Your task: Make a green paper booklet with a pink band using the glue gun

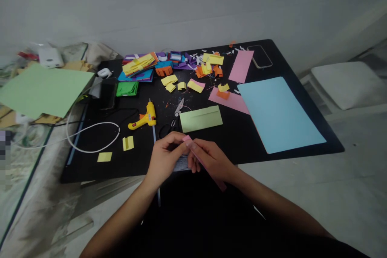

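Observation:
A narrow folded pink paper strip slants down to the right at the table's front edge. My left hand pinches its upper end between thumb and fingers. My right hand is closed on the strip just beside, thumb on top, and the strip's lower end sticks out beneath it. Just beyond the hands lie a light green paper piece, black-handled scissors partly hidden by my left hand, and a small cutting tool.
A yellow glue gun and a looped white cable lie on the left. Folded coloured papers and scraps fill the back. Large blue sheets, pink papers and a phone are at right.

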The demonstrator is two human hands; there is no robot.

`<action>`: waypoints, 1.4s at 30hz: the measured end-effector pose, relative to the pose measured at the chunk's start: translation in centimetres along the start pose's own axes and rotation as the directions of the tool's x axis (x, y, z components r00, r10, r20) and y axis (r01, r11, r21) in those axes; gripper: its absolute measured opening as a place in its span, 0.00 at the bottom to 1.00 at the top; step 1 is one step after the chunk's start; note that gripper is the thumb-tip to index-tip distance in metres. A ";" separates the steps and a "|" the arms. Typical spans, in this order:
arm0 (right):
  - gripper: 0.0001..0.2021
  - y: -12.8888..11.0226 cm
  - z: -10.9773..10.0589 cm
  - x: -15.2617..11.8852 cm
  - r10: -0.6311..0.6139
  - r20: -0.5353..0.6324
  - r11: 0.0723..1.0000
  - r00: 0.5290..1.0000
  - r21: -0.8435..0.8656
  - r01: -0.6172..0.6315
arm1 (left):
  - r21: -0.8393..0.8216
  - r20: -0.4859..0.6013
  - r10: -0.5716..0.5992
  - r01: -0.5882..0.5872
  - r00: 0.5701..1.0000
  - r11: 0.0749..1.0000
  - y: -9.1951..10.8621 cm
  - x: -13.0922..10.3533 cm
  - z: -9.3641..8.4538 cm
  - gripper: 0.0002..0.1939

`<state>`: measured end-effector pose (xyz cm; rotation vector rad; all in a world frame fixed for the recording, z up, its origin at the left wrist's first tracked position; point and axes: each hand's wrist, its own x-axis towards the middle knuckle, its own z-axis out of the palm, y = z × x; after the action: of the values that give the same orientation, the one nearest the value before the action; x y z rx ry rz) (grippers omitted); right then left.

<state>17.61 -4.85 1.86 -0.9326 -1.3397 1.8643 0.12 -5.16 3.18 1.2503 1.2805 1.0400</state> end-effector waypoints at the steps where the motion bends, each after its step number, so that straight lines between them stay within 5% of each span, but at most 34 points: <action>1: 0.22 0.1 0.0 0.0 0.002 0.004 1.000 1.000 -0.007 -0.002 | -0.042 -0.019 -0.024 0.023 1.000 0.999 -0.1 0.1 0.1 0.07; 17: 0.23 1.1 0.0 -0.2 0.031 0.038 0.999 0.999 -0.016 -0.030 | 0.013 -0.065 0.021 -0.020 0.998 1.000 -0.4 0.6 -1.0 0.05; 21: 0.22 1.5 -0.8 -0.9 0.071 0.062 0.997 0.996 -0.023 -0.070 | -0.030 -0.187 0.002 -0.008 0.982 1.000 -0.6 1.3 -2.5 0.06; 27: 0.21 1.8 -3.4 -2.6 0.131 0.085 0.989 0.988 -0.085 -0.124 | -0.056 -0.375 0.010 -0.034 0.927 0.998 -1.0 2.6 -6.3 0.05; 36: 0.18 -1.3 -9.4 -2.9 0.266 0.058 0.903 0.962 -0.365 -0.228 | 0.268 -0.105 -0.061 0.087 0.993 0.959 -1.1 1.5 -7.2 0.15; 42: 0.19 -1.3 -11.2 -2.9 0.299 0.039 0.917 0.953 -0.289 -0.276 | 0.254 -0.330 0.014 0.074 0.944 0.964 -1.6 1.4 -9.8 0.18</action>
<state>28.65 -1.36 1.07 -1.2693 -1.6202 1.9787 -9.64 -3.21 2.53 1.2834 1.7376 1.1158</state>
